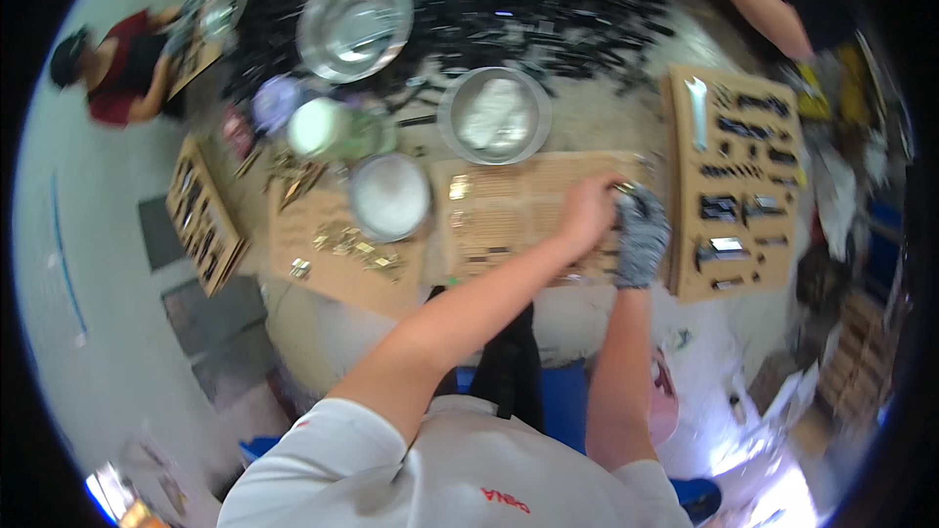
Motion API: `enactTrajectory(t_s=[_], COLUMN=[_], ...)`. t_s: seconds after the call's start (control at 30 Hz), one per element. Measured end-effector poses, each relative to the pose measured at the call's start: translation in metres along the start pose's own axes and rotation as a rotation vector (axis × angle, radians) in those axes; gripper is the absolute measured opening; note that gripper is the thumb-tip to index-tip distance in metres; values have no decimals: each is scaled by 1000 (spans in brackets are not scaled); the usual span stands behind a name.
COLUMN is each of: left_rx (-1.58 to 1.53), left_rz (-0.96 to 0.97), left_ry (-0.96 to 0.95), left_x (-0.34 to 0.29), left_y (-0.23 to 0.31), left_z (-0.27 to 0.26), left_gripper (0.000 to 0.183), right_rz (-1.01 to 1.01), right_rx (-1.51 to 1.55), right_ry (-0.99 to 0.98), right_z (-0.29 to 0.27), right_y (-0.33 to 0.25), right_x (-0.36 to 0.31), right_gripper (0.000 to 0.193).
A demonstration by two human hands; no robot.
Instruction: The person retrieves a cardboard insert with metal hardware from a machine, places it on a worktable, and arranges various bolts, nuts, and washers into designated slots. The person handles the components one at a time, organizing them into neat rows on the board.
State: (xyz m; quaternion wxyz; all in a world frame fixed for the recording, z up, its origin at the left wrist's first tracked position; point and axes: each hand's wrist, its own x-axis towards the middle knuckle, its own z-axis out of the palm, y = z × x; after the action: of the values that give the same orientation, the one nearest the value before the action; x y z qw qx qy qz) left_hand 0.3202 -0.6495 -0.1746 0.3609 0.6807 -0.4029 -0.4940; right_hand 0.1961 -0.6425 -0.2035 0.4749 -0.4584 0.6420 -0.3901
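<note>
My bare left hand (589, 211) and my gloved right hand (642, 238) meet over the right part of a slotted brown board (533, 210). The fingers of both are closed around a small brass-coloured piece (624, 189), mostly hidden between them, so its exact kind does not show. The grey knit glove covers the whole right hand. On the board, a few gold-coloured pieces (459, 186) lie at the upper left, and small dark strips sit along the near edge. More brass-coloured pieces (357, 244) are scattered on a brown sheet (342, 281) to the left.
A metal bowl (543, 132) with white contents stands beyond the board, a white-filled round container (391, 198) left of it. Stacked boards with black parts and a wrench (697, 113) flank the right. Black pieces (469, 0) heap behind a large bowl (318, 29). Two other people work nearby.
</note>
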Motion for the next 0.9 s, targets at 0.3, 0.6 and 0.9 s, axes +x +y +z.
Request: enactTrajectory(t_s=[0.3, 0.6, 0.9], left_rx=[-43, -43, 87], left_rz=[84, -207, -75], left_ry=[313, 669, 499], left_x=[-118, -202, -200], left_y=[-5, -179, -254], left_z=[-194, -461, -556], left_gripper=[24, 23, 21], right_rz=[68, -153, -282], right_rx=[125, -141, -572], right_ry=[-358, -743, -564], right_z=[130, 435, 532], right_y=[-96, -71, -39], right_x=[-117, -272, -315], right_gripper=[31, 28, 25])
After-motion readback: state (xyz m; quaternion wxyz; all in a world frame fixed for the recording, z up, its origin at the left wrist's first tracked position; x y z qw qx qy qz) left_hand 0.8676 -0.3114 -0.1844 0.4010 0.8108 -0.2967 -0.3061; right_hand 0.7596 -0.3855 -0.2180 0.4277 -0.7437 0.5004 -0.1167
